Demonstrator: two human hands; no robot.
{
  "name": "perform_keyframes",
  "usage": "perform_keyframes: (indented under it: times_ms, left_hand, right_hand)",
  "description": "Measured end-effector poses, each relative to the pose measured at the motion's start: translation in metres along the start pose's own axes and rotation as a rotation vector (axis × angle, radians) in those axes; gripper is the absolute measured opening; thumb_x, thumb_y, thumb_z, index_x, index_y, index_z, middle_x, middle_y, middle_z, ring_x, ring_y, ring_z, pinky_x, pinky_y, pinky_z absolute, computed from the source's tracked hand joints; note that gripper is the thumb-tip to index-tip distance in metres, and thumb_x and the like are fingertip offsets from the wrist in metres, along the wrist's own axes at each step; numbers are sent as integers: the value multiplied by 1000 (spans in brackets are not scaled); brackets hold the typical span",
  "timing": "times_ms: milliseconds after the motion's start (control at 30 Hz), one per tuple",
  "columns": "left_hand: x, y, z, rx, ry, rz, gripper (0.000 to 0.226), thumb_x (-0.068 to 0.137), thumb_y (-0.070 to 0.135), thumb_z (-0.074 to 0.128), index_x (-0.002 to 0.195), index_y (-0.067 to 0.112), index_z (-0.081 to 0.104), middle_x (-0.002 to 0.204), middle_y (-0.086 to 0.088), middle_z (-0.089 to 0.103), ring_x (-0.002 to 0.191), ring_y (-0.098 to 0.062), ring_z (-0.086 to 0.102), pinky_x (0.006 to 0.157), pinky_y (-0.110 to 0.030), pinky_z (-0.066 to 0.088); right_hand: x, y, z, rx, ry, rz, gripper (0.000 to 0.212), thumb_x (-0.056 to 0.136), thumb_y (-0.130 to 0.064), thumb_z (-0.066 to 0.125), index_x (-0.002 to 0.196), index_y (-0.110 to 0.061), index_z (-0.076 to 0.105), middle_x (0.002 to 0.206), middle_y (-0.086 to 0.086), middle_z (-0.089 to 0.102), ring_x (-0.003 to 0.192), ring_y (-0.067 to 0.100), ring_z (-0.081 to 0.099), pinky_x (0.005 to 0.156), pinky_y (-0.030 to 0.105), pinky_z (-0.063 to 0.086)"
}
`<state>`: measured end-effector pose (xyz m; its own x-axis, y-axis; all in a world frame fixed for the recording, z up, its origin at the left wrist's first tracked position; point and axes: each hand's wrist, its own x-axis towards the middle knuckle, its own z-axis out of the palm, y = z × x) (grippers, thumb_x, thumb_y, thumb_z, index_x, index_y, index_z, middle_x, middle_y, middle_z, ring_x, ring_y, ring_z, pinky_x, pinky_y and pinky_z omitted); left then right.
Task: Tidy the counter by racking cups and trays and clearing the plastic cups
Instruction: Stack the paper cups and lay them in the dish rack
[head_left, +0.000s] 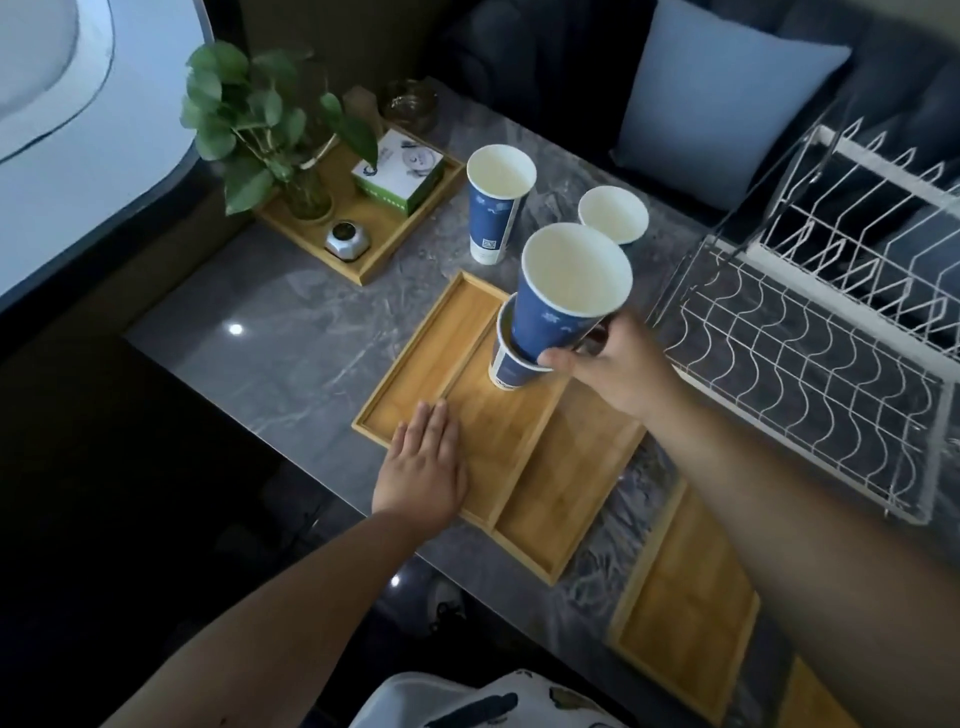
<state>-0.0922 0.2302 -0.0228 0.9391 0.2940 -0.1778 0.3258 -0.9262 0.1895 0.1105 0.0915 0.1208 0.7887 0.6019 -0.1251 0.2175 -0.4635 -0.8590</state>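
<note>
My right hand (608, 366) grips a tall blue paper cup (558, 306), tilted, with its base sitting inside a second cup (506, 366) that stands on a bamboo tray (498, 441). My left hand (423, 470) lies flat, fingers together, on that tray's near left edge. Another bamboo tray (431, 343) lies partly under it on the left, and a third (571, 483) on the right. Further back a tall blue cup (496, 208) stands upright on the grey marble counter (270, 332), with another white-lined cup (613, 214) to its right. A white wire dish rack (810, 332) stands at the right.
A bamboo tray at the back left (379, 260) holds a potted plant (270, 130), a tissue box (400, 169) and a small bell (347, 240). A glass ashtray (409, 104) sits behind it. Two more bamboo trays (685, 618) lie at the near right. A blue cushion (727, 98) rests on the sofa behind.
</note>
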Motion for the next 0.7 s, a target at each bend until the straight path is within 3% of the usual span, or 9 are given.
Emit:
perform_keyframes:
  times_ms: [67, 133, 233, 333, 467, 567, 700]
  left_hand:
    - [0, 0, 1, 3, 7, 1, 64, 96, 44, 24, 148, 8, 33, 160, -12, 22, 149, -31, 10, 120, -46, 10]
    - [0, 0, 1, 13, 3, 5, 64, 96, 44, 24, 149, 9, 32, 161, -12, 20, 149, -30, 8, 120, -45, 8]
    - [-1, 0, 2, 23, 3, 8, 65, 97, 46, 21, 151, 9, 27, 162, -12, 15, 149, -27, -2, 119, -44, 1]
    - [0, 0, 1, 19, 8, 4, 65, 97, 45, 23, 150, 9, 28, 161, -12, 17, 147, -26, -2, 119, -44, 3]
    - [0, 0, 0, 13, 7, 5, 65, 96, 44, 27, 149, 7, 32, 160, -13, 21, 149, -29, 8, 119, -45, 8]
    - [0, 0, 0, 16, -3, 3, 66, 96, 44, 25, 150, 8, 29, 161, -12, 19, 149, -29, 5, 119, -44, 6]
    - [1, 0, 0, 21, -21, 4, 67, 96, 46, 17, 151, 9, 25, 162, -11, 15, 148, -27, -4, 120, -44, 3]
  right_hand:
    - [-1, 12, 3, 85, -35, 4, 98, 50, -54, 88, 133, -39, 38, 120, -25, 56, 106, -14, 56, 91, 14, 46]
    - [-2, 22, 5, 114, -74, 13, 107, 48, -62, 88, 133, -65, 23, 134, -39, 41, 128, -7, 45, 110, 34, 40]
    - [1, 33, 9, 128, -101, -10, 108, 47, -65, 88, 129, -76, 17, 142, -39, 30, 140, 6, 37, 116, 50, 33]
    - [3, 41, 18, 111, -75, 8, 115, 46, -67, 87, 138, -65, 18, 137, -47, 29, 138, 7, 39, 112, 51, 37]
    - [4, 45, 33, 109, -52, 41, 126, 46, -61, 89, 148, -37, 20, 137, -29, 43, 128, 0, 49, 107, 33, 45]
    - [7, 44, 45, 114, -45, 68, 120, 49, -44, 92, 147, -20, 27, 139, -4, 52, 130, 13, 50, 108, 46, 44]
    - [12, 44, 58, 94, 5, 64, 97, 55, -42, 86, 138, -19, 42, 131, -3, 59, 124, 14, 56, 103, 48, 47]
